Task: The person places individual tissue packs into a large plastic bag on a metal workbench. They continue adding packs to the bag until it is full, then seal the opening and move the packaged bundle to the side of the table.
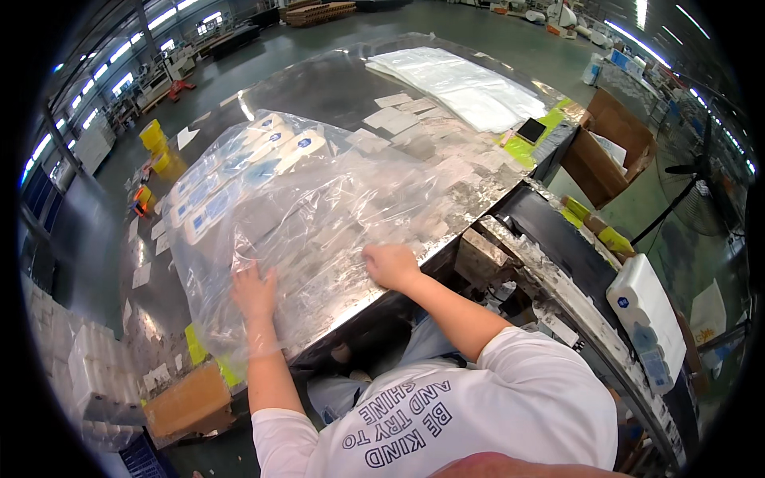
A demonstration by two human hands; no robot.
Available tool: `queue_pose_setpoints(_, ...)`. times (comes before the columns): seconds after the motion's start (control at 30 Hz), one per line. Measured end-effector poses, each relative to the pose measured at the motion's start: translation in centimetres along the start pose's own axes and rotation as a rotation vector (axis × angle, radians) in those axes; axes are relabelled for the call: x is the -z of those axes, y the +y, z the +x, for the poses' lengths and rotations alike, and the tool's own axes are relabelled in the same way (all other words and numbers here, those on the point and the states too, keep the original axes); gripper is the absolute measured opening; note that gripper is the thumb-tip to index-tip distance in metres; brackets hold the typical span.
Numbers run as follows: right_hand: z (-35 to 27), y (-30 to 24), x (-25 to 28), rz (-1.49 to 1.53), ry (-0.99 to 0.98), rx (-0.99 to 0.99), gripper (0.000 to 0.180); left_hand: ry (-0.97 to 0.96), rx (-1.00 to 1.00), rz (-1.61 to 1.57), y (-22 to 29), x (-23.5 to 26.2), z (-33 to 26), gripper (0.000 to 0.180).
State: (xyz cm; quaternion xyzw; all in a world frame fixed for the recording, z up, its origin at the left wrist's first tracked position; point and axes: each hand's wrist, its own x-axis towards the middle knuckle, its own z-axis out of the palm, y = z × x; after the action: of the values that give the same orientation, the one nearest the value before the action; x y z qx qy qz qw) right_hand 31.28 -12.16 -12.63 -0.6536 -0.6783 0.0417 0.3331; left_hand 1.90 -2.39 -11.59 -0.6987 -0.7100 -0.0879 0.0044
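Observation:
A large clear plastic bag (319,215) lies spread over the worktable. At its far left end are several white paper-roll packs (271,151) with blue labels, seen through the film. My left hand (255,295) is at the bag's near left part, fingers stretched out, with film lying over the wrist; whether it is fully inside the bag I cannot tell. My right hand (390,267) is closed in a fist on the bag's near right edge, by the table's front edge.
A stack of white plastic bags (462,84) lies at the table's far right, near a phone-like dark device (531,130). A conveyor (590,311) at right bears another roll pack (647,319). Cardboard boxes (606,151), a fan (701,179) and wrapped packs (103,370) stand around.

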Motion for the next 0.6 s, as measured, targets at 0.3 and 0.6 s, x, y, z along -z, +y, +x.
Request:
queue_pose_setpoints(0.3,-0.3,0.1,0.0,0.046,-0.005,0.000,0.013,0.084,-0.040,-0.026,-0.7,-1.1,0.1,0.063)
queue_pose_setpoints(0.6,-1.3,0.4,0.8,0.139,0.013,0.016,0.015,0.118,-0.088,-0.067,-0.3,-1.2,0.7,0.062)
